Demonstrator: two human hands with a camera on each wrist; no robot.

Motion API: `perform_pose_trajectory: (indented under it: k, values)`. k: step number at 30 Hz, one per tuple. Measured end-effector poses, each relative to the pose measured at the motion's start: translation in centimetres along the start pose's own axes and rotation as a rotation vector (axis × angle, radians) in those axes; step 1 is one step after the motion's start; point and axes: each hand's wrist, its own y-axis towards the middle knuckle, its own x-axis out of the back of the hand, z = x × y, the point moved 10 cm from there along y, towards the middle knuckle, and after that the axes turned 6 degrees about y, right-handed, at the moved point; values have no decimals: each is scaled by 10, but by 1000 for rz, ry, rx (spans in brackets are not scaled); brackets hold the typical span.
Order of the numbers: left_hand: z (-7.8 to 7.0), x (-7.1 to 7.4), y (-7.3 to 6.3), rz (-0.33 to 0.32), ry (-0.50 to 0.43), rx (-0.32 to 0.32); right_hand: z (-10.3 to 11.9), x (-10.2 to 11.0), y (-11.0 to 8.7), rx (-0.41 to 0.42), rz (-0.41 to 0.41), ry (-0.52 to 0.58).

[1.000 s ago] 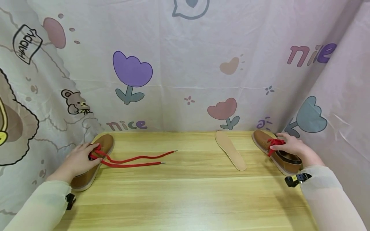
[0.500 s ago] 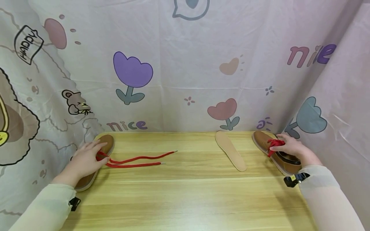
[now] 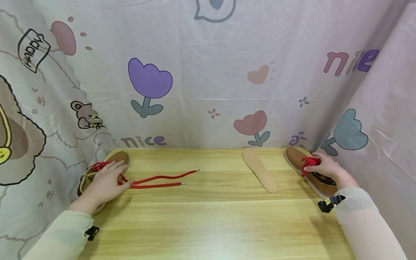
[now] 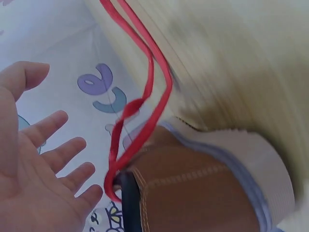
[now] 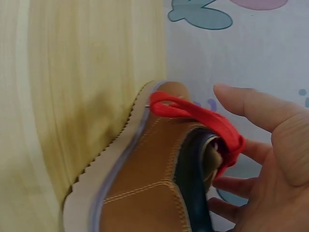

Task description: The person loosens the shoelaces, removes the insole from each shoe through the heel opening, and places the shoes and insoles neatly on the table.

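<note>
At the table's left end stands a brown shoe (image 3: pixel 120 157) with a dark collar. Its untied red lace (image 3: pixel 156 186) trails rightward in two loose ends. My left hand (image 3: pixel 108 182) hovers over the shoe's inner side; in the left wrist view its fingers are spread and hold nothing, apart from the shoe's heel (image 4: pixel 193 198). A matching brown shoe (image 3: pixel 294 157) stands at the right end, its red lace tied in a bow (image 3: pixel 309 162). Beside that bow is my right hand (image 3: pixel 329 169); the right wrist view shows thumb and fingers (image 5: pixel 258 151) apart, with no grip on the lace.
A tan insole (image 3: pixel 259 169) lies flat on the wooden table (image 3: pixel 208 220), left of the right shoe. A patterned white curtain (image 3: pixel 195 72) closes off the back and both sides. Each sleeve carries a small black wrist camera (image 3: pixel 92 233).
My left hand has drawn off the left shoe toward the right, uncovering its collar and lacing. The right hand has barely moved; shoes and insole stay in place.
</note>
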Motion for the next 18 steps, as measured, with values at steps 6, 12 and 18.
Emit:
perform_pose_trajectory:
  k: [6, 12, 18]
  values:
    - [-13, -6, -1, 10, -20, -20, -5, -4, 2, -6, -26, -24]
    - [-26, -9, -1, 16, -33, -44, -16, -11, 7, -36, -43, -35]
    - [-35, -13, 0, 1, -37, -65, -21, -16, 10, -89, -41, -43]
